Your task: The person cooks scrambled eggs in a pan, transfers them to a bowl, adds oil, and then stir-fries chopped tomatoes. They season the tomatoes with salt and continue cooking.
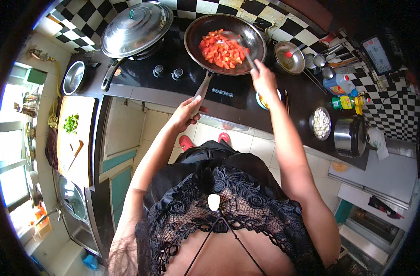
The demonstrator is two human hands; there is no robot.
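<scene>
My left hand point(189, 112) is closed around the handle of a dark wok point(258, 46), which sits on the right side of the black glass stove point(196, 89). Chopped tomatoes point(223, 50) lie in the wok. In my right hand point(264, 81) is the handle of a metal spatula or ladle point(247, 57); its blurred head is at the upper part of the tomatoes. A small bowl with yellow contents point(261, 100) is partly hidden under my right wrist.
Left: a lidded pan point(137, 29), a steel bowl point(74, 77), a cutting board point(82, 148) with chopped greens point(71, 123) and a knife point(77, 151). Right: a small pan point(290, 65), bottles point(339, 84), a bowl of white pieces point(321, 123) and a steel pot point(347, 137).
</scene>
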